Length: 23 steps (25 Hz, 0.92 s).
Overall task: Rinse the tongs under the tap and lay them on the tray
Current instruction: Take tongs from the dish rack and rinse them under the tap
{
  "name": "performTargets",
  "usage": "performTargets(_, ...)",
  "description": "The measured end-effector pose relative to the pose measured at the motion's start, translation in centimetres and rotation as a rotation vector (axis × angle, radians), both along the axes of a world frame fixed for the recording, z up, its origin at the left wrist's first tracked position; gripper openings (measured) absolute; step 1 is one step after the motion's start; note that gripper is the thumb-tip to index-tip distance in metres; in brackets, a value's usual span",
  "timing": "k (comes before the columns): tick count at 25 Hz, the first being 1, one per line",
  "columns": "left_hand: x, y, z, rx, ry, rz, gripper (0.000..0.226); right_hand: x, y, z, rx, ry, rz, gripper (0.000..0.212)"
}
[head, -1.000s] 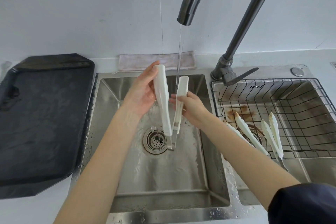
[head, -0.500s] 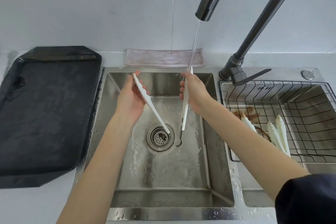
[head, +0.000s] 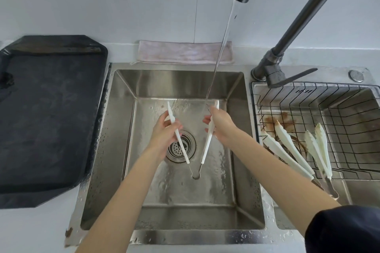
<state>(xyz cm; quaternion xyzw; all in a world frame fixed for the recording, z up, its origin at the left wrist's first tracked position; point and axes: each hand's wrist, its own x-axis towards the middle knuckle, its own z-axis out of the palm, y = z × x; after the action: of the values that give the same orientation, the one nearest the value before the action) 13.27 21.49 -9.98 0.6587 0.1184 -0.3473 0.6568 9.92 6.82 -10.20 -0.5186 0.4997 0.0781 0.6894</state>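
A pale wall backs a light surface (head: 41, 230) into which a steel double sink is set. The main basin (head: 115, 150) lies straight below both hands. A black tray (head: 51, 119) sits on the surface well to the left of the left hand, just beside the basin's left rim, bare across its middle. To the right of the right hand a wire basket (head: 339, 129) fills the smaller basin and holds two more pairs of white tongs (head: 287, 150), stained brown near their tips. The dark tap (head: 298, 22) arches over from the back right, and its thin stream (head: 222, 43) falls onto the right hand's side of the held tongs. A folded cloth (head: 185, 52) lies behind the basin, beyond both hands.

The tongs (head: 207, 146) hang low in the basin, arms spread in a V with the metal hinge loop toward the person and the white tips pointing away. The left hand (head: 164, 135) grips the left arm with fingers curled around it; the right hand (head: 221, 127) pinches the right arm near its upper end. Each hand is closed on its own arm, and the two are apart. The drain strainer (head: 181, 146) lies just under the left hand. The basin walls stand well clear on every side.
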Motion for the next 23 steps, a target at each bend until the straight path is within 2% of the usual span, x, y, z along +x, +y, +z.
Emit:
performTargets(3,-0.9,-0.1,-2.6,0.100,0.054,0.029,0.051,-1.5,0.0,-2.8,0.040,0.094,0.085,0.019)
performTargets(5,-1.3,-0.3,-4.2,0.102,0.129,0.051,0.044,-2.4,0.0,-4.1,0.046,0.134,0.100,0.014)
performTargets(8,-1.9,-0.5,-5.7,0.083,0.244,0.089,0.029,-3.0,-0.1,-5.8,-0.044,0.172,0.160,0.030)
performTargets(10,-2.2,-0.8,-6.6,0.109,0.254,0.092,0.023,-3.2,-0.1,-6.8,-0.057,0.194,0.197,0.039)
performTargets(15,-2.6,-0.8,-8.2,0.210,0.232,0.030,0.032,-3.9,0.2,-8.4,-0.013,0.228,0.223,0.037)
performTargets(23,-2.8,-0.8,-7.3,0.269,0.277,-0.103,0.041,-4.5,0.4,-7.6,0.025,0.257,0.247,0.063)
